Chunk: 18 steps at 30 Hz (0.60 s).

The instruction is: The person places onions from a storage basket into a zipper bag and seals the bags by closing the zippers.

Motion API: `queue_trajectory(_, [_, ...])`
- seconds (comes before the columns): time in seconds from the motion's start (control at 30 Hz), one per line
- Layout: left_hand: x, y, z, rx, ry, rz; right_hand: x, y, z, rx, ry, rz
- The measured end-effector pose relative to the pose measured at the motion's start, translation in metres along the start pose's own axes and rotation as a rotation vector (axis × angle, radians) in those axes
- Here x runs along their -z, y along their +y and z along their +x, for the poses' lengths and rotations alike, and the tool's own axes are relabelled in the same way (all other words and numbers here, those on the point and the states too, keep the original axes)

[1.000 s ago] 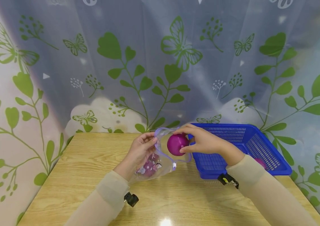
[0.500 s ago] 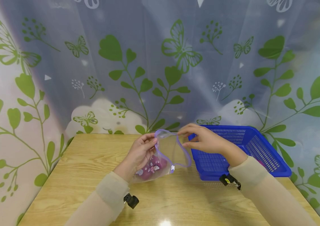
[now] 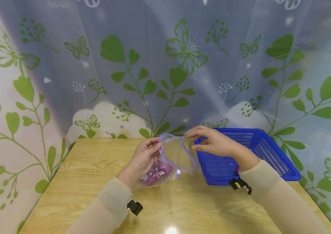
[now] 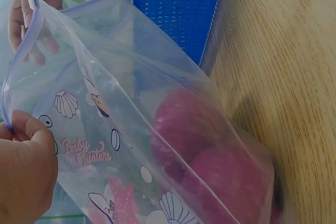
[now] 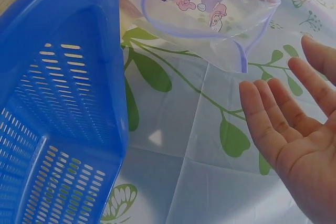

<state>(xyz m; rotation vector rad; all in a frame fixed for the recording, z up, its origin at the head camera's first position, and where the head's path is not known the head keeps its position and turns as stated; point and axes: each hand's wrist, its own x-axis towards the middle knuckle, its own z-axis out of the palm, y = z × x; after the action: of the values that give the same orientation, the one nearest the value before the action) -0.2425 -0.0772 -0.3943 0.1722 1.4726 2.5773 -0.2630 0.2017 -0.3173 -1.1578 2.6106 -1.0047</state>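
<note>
In the head view, the rim of a clear zip bag (image 3: 171,179) is pinched between the thumb and fingers of the left hand (image 3: 145,157), and the bag's lilac-edged mouth gapes toward the right. Pinkish balls (image 3: 155,175) can be seen through the plastic, low in the bag. The right hand (image 3: 216,143) is poised just beside the mouth, its fingers relaxed and nothing gripped. Behind and below it a blue basket (image 3: 212,180) is set on the wooden table (image 3: 95,165), and a sliver of a magenta object (image 3: 237,169) is glimpsed beside the right wrist, mostly hidden. A leaf-and-butterfly backdrop (image 3: 142,65) is hung behind the table. In the left wrist view, the bag's edge is held by the left hand's thumb and fingers; shells and pink lettering are printed on the plastic, and at least two balls are bunched together at the bottom. A white zip slider (image 4: 31,1) is seen at the end of the rim, with part of the right hand beyond it. In the right wrist view, the right hand's fingers are extended, clear of the bag, with a bare palm shown; the basket is seen at the opposite side, and part of the left hand is seen at the bag's far end.
</note>
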Motion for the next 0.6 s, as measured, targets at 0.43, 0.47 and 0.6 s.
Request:
queue_trajectory(0.43, [0.002, -0.001, -0.001, -0.010, 0.011, -0.019, 0.007, 0.006, -0.011, -0.041, -0.013, -0.026])
queue_trajectory(0.47, [0.002, -0.001, -0.001, -0.013, 0.012, -0.017, 0.007, 0.006, -0.012, -0.043, -0.014, -0.025])
queue_trajectory(0.6, [0.001, -0.001, -0.001, -0.020, 0.008, -0.003, 0.010, 0.007, -0.016, -0.058, -0.010, -0.028])
